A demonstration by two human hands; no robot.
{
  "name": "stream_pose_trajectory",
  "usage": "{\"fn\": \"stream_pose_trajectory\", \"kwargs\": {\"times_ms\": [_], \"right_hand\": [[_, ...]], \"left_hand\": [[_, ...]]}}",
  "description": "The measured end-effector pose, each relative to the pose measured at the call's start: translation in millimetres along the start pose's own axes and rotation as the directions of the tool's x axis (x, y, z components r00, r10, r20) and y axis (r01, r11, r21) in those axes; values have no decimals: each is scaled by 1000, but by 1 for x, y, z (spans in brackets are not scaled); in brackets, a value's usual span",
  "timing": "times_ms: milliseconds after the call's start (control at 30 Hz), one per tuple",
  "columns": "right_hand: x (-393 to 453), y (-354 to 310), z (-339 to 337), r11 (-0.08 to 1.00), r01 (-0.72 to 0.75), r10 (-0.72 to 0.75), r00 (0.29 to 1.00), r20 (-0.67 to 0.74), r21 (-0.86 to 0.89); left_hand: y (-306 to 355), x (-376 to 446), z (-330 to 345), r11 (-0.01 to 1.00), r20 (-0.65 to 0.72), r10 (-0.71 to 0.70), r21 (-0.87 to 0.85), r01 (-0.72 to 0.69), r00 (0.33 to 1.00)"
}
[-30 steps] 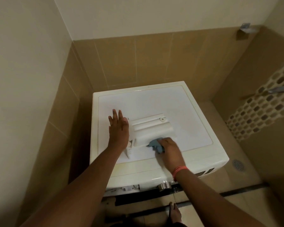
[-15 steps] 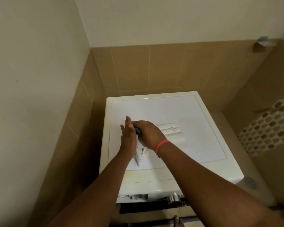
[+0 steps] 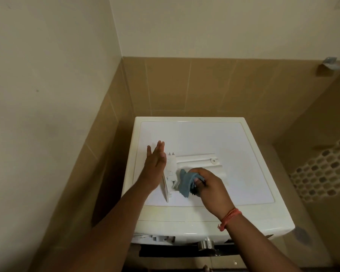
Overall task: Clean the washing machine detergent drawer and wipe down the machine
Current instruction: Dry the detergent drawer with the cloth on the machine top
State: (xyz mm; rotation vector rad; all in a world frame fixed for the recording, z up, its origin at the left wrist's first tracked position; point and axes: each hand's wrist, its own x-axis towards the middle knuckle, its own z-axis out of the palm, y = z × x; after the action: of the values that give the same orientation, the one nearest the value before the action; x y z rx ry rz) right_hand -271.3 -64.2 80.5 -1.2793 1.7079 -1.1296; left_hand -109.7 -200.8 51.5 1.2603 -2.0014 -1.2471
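One drawer [image 3: 186, 169] braced by flat left hand [image 3: 155, 163]; right hand [image 3: 210, 185] grips one cloth [image 3: 185, 183].

Glossy plastic drawer [image 3: 196, 163], soft blue cloth [image 3: 185, 182].

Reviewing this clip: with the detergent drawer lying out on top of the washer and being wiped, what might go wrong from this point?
1. The detergent drawer lies loose on the washing machine top, and the left hand only braces its front panel with straight fingers; a hard wipe may slide it.
2. The right hand bunches the blue cloth, so it may miss the compartment corners.
3. The drawer sits near the front, so a shove toward the person could tip it off.
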Motion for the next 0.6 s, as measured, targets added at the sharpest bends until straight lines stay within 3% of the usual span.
{"fn": "stream_pose_trajectory", "kwargs": {"times_ms": [67, 100, 200, 267, 367, 433, 600], "right_hand": [[-2, 1, 3, 984, -129, 139, 988, -73, 121], [-3, 3, 4, 976, -170, 182, 980, -84, 137], [-4, 7, 9, 955, -264, 277, 957, -88, 139], [-5, 10, 12, 944, -296, 309, 948, -79, 142], [-4, 12, 17, 938, -315, 327, 942, -71, 147], [-3, 12, 16, 934, -320, 334, 940, -70, 161], [-5, 13, 3, 918, -303, 340, 934, -114, 255]], "left_hand": [[-3, -2, -21, 959, 110, 125, 243, -148, 986], [-3, -2, -32, 888, 196, 178, 391, -243, 964], [-1, 1, -56, 531, 495, 226, 660, -532, 839], [2, 6, -65, 363, 600, 194, 691, -625, 776], [9, 15, -67, 222, 648, 284, 673, -706, 707], [16, 20, -62, 176, 649, 354, 661, -730, 673], [37, 14, -37, 126, 668, 377, 649, -751, 641]]}}
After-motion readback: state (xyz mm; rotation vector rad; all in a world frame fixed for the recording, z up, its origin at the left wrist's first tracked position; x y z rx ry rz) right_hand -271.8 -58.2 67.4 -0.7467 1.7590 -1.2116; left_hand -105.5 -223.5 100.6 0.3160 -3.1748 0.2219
